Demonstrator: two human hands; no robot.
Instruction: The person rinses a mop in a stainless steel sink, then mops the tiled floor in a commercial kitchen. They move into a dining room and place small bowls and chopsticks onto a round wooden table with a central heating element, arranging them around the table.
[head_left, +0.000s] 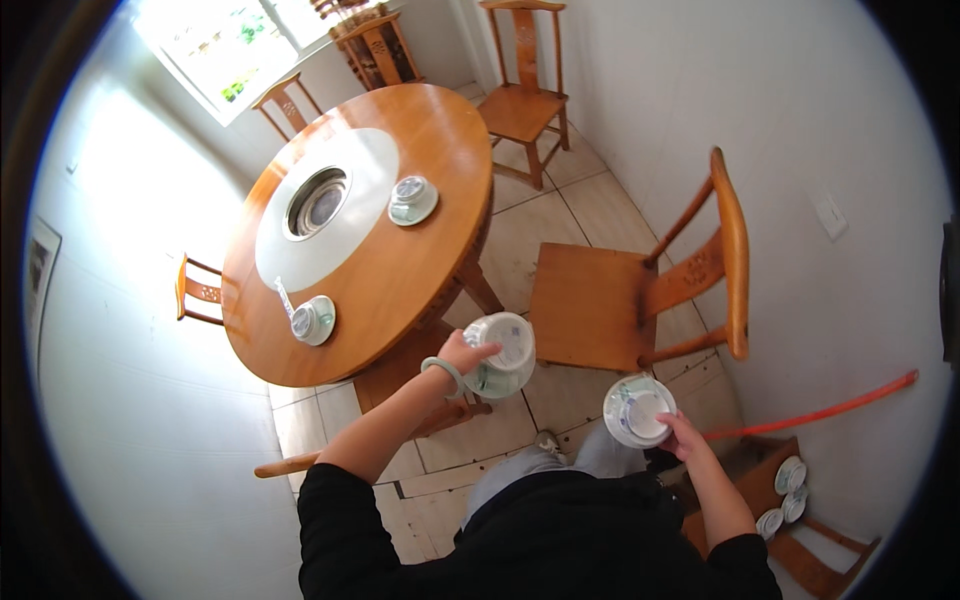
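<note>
My left hand (465, 354), with a pale bangle on its wrist, grips a wrapped tableware set (511, 341) above the floor near the table's edge. An upturned white bowl tops the set, over a plate, with something greenish and clear beside it. A similar set (643, 414) is in my right hand (682, 436), low in front of my right thigh, its plate tilted towards me. My right thumb lies over the upturned bowl. To the left, the round wooden table (375, 334) bears two such sets, one near its left front edge (313, 321) and one farther back (412, 199).
A metal-lined round recess (319, 202) sits in the table's pale centre. One wooden chair (592, 307) stands right of the table, another (525, 112) behind it. More sets (791, 476) lie at lower right, near a red bar or tube (817, 414). White walls enclose the room.
</note>
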